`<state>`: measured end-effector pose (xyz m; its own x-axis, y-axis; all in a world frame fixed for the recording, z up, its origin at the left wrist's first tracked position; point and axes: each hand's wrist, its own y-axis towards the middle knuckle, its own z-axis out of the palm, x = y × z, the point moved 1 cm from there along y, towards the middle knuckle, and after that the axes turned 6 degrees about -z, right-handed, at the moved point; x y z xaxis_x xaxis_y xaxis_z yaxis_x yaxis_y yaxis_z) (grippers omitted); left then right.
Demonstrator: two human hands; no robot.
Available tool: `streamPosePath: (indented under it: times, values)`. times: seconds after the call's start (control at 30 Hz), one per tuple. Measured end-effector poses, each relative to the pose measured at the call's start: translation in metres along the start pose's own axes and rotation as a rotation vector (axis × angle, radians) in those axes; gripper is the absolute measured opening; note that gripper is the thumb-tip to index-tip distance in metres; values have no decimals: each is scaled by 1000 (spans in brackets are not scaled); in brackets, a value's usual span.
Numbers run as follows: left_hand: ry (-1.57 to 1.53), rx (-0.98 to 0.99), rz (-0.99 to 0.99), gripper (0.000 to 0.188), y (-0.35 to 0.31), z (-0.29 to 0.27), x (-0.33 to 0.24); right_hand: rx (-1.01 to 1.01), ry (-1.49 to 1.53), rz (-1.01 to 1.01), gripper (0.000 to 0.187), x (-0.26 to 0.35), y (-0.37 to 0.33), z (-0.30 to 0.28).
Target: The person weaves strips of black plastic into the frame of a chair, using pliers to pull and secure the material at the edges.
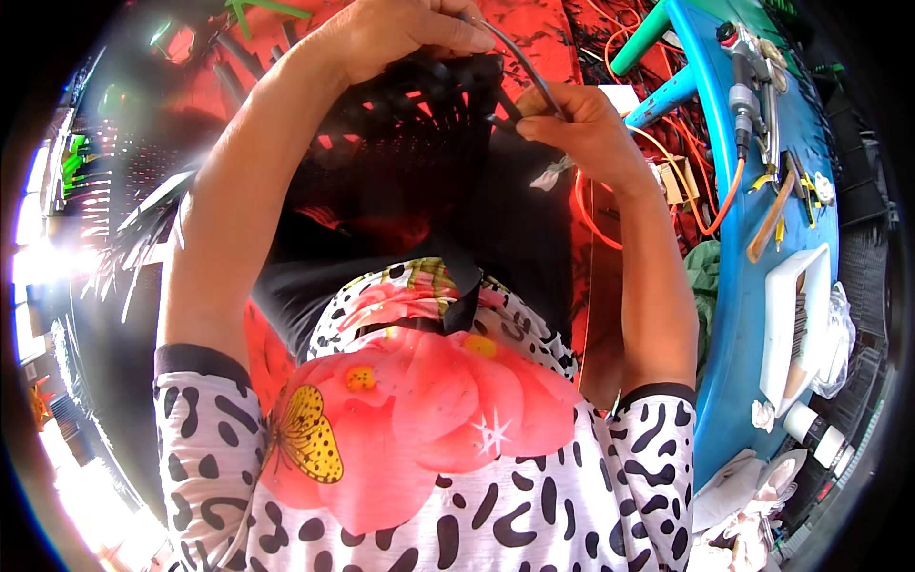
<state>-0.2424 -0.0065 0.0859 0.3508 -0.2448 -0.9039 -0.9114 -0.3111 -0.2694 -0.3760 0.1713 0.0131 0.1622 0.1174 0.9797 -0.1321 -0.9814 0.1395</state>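
Head view: a dark narrow strip [530,69] is being held in an arc at the upper centre of the frame, just above and to the right of a black woven piece [410,103]. The upper end of the strip is being pinched by the left hand [440,30], with thumb and fingers being drawn together; the lower end is being gripped by the right hand [572,119], its fingers being curled inward. Whether an edge of the woven piece is also being caught by either hand cannot be told, the weave being partly lost in shadow. From the smooth curve, the strip is being judged light, springy and fairly stiff, probably slick, with little risk of breakage; a firm pinch near each end is being recommended, flat faces being preferred to edges. The woven piece is being assessed as light and somewhat flexible; a hold by its rim is being favoured over the loose strands [143,224] being shown at the left of the frame, where snagging is being considered likely.
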Motion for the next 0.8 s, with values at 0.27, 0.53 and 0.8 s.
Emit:
streamPosePath:
  times: [0.27, 0.53, 0.8]
  values:
    - [-34, 46, 37, 8, 5, -5, 6, -105, -220, 20, 15, 22, 1, 14]
    - [50, 47, 68, 12, -2, 0, 0, -113, -123, -10, 13, 16, 1, 18]
    - [-57, 65, 70, 10, 2, -6, 8, -171, 24, -46, 12, -17, -3, 26]
